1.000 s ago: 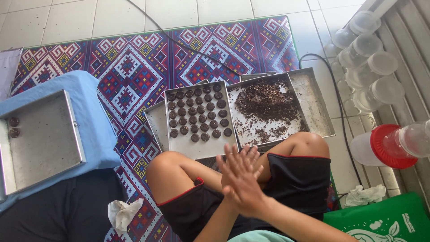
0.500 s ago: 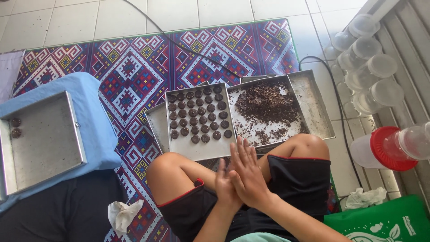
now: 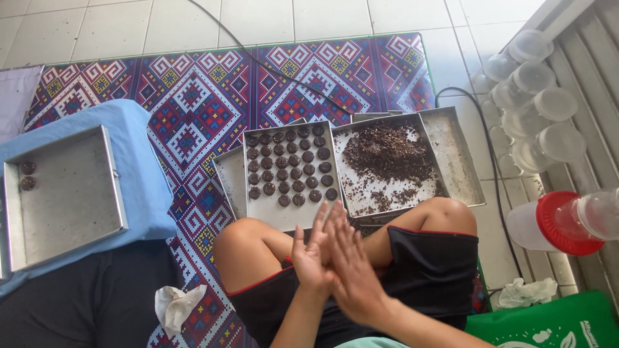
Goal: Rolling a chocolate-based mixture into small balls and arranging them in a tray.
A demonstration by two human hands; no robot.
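Observation:
My left hand and my right hand are pressed palm to palm above my lap, fingers straight and pointing away from me. The right hand lies over the left, and anything between the palms is hidden. Just beyond the fingertips a square metal tray holds rows of small dark round pieces. To its right a second metal tray carries a heap of dark crumbly mix. Both trays rest on a patterned mat in front of my bare knees.
At the left, a metal tray with two dark pieces lies on a blue cloth over another person's lap. Clear plastic jars and a red-lidded jar stand at the right. A crumpled tissue, a green bag and a black cable are also nearby.
My palms have slid against each other; the right hand has shifted slightly over the left. Trays and jars have not moved.

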